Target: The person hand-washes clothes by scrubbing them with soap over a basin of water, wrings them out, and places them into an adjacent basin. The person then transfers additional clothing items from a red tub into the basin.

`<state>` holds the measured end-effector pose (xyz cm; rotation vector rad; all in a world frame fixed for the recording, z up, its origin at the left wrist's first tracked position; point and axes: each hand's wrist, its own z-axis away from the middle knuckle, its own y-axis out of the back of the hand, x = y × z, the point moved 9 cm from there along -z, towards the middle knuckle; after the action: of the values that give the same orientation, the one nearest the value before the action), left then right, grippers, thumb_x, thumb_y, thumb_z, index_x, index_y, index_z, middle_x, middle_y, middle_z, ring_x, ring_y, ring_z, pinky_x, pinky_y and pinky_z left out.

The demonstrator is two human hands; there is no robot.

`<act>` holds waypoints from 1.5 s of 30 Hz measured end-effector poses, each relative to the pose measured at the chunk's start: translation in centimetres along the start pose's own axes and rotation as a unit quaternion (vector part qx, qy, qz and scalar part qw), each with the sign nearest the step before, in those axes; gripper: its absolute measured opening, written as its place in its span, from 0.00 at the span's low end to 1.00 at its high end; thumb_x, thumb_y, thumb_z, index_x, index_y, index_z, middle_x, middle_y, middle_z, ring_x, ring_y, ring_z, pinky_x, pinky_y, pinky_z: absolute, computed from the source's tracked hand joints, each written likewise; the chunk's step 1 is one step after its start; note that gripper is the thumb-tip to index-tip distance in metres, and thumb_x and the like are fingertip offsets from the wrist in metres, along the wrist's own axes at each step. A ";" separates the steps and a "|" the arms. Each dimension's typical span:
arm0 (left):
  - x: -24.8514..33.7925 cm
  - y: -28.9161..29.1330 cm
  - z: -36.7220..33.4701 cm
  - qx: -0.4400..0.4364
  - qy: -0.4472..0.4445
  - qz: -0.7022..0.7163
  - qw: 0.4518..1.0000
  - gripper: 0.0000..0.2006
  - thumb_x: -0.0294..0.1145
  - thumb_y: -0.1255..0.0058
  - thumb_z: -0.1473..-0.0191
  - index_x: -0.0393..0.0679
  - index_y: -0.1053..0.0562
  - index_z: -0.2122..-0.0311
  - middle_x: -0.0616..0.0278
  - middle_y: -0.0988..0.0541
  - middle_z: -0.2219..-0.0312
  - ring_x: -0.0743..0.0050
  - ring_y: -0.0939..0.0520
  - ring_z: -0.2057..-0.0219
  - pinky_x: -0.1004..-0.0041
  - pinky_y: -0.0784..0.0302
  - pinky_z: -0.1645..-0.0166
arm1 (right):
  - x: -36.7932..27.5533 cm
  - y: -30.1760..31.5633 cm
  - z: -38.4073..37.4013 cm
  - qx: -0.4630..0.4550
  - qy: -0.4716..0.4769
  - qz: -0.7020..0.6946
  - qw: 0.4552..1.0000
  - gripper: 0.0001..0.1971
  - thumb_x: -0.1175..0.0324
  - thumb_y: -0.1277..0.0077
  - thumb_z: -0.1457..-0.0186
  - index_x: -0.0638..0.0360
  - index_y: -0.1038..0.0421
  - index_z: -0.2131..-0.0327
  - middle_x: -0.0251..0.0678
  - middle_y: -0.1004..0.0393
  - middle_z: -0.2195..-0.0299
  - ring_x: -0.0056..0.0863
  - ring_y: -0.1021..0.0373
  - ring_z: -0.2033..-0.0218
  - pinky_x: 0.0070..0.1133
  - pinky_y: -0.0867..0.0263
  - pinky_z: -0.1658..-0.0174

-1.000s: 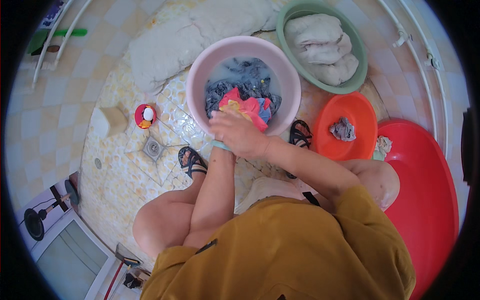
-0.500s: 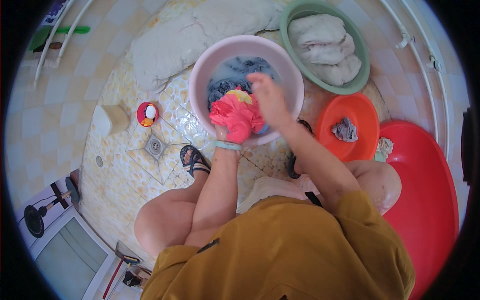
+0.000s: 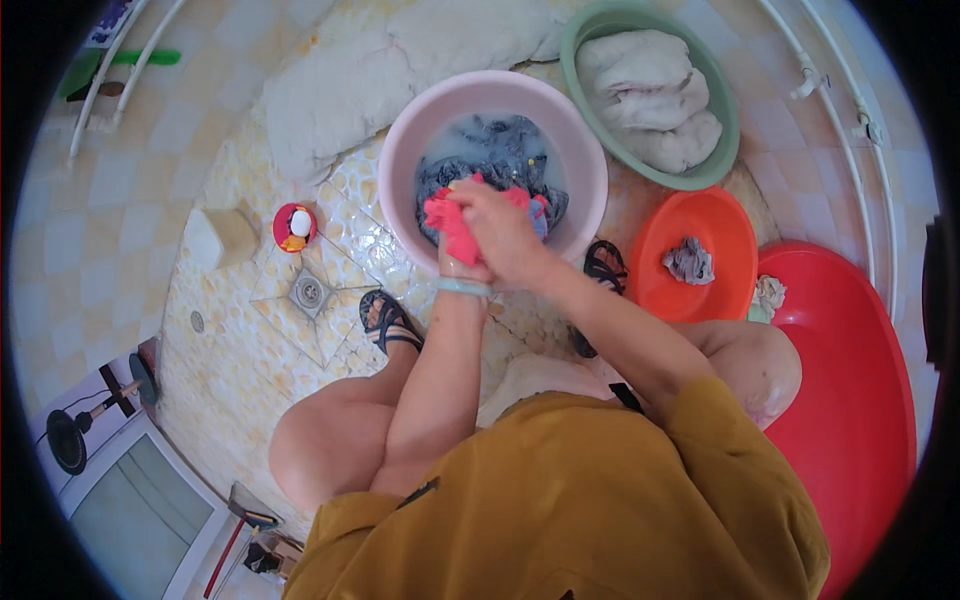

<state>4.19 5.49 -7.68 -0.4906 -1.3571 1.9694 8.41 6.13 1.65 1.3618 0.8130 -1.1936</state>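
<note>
Pink cloth (image 3: 457, 238), over pale pink basin (image 3: 397, 165), upper centre of frame. Right hand (image 3: 507, 235) clamped on it, together with left hand (image 3: 466, 268), whose grip I cannot see; left forearm (image 3: 440, 360) steep, right forearm (image 3: 630, 325) slanting.

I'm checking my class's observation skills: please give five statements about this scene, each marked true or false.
1. The left hand and right hand both touch the red cloth. True.
2. The pale bracelet is on the right wrist. False: the pale bracelet is on the left.
3. A grey cloth lies in the orange basin. True.
4. The green tub holds dark cloth. False: the green tub holds white cloth.
5. The pink basin contains liquid. True.
</note>
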 end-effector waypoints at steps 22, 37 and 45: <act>-1.2 -0.1 0.9 0.123 0.082 -0.006 0.989 0.14 0.42 0.59 0.46 0.47 0.31 0.58 0.60 0.26 0.61 0.63 0.25 0.59 0.60 0.28 0.52 | 1.5 6.2 -0.2 -0.065 -0.087 0.012 0.994 0.14 0.74 0.59 0.48 0.62 0.35 0.56 0.36 0.33 0.65 0.30 0.34 0.62 0.23 0.39 0.56; 2.6 6.1 1.7 0.270 -0.003 -0.066 0.961 0.06 0.35 0.58 0.47 0.48 0.30 0.70 0.72 0.26 0.82 0.85 0.29 0.84 0.87 0.36 0.84 | -0.8 7.8 0.8 0.034 -0.184 -0.457 0.870 0.09 0.68 0.56 0.49 0.57 0.36 0.63 0.25 0.34 0.79 0.10 0.45 0.87 0.09 0.50 0.86; 2.3 7.6 3.5 0.377 -0.045 -0.018 0.925 0.06 0.35 0.62 0.44 0.48 0.32 0.67 0.67 0.28 0.78 0.77 0.27 0.76 0.78 0.30 0.73 | -3.1 7.8 0.9 0.030 -0.118 -0.445 0.887 0.12 0.67 0.56 0.50 0.57 0.36 0.61 0.25 0.34 0.78 0.11 0.45 0.87 0.10 0.48 0.85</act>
<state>-2.16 3.16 -13.21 -0.0061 -0.5526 2.2997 14.75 4.43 6.94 0.8414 1.2846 -2.0547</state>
